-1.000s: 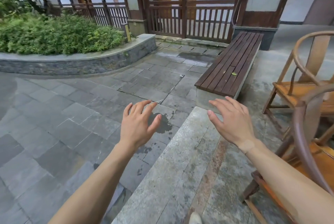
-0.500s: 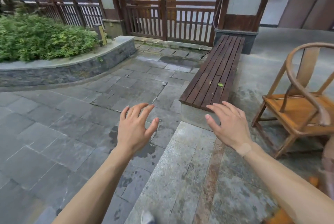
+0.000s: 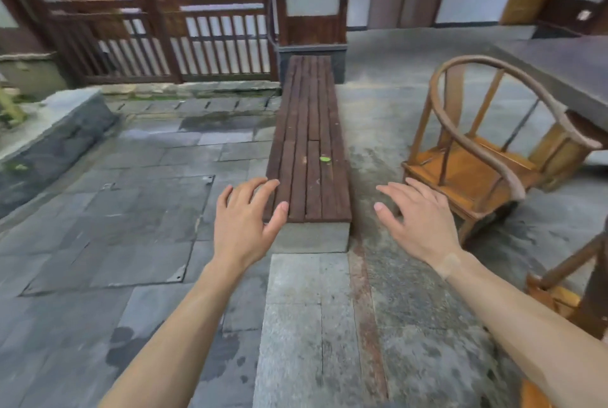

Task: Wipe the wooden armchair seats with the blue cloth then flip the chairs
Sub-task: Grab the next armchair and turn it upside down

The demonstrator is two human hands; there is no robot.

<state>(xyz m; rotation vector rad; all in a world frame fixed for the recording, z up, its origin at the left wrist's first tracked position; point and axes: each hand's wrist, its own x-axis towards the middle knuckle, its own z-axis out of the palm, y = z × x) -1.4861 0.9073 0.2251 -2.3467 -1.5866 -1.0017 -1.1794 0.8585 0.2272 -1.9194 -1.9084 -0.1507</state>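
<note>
Both hands, left hand (image 3: 243, 226) and right hand (image 3: 418, 220), are held empty with fingers spread, while the stiff, probably heavy armchair (image 3: 483, 151) at the right is best gripped by its curved rail.

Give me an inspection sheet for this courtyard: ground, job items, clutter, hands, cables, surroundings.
Surface: stone paving, damp patches.
Job's things: armchair upright on the right, seat bare; part of a second chair at the right edge; blue cloth nothing seen.
Clutter: small green leaf on the bench.
Hands: left hand and right hand both open, fingers spread, holding nothing.
Cables: nothing seen.
Surroundings: wooden fence, raised stone planter wall, a table corner behind the armchair.
</note>
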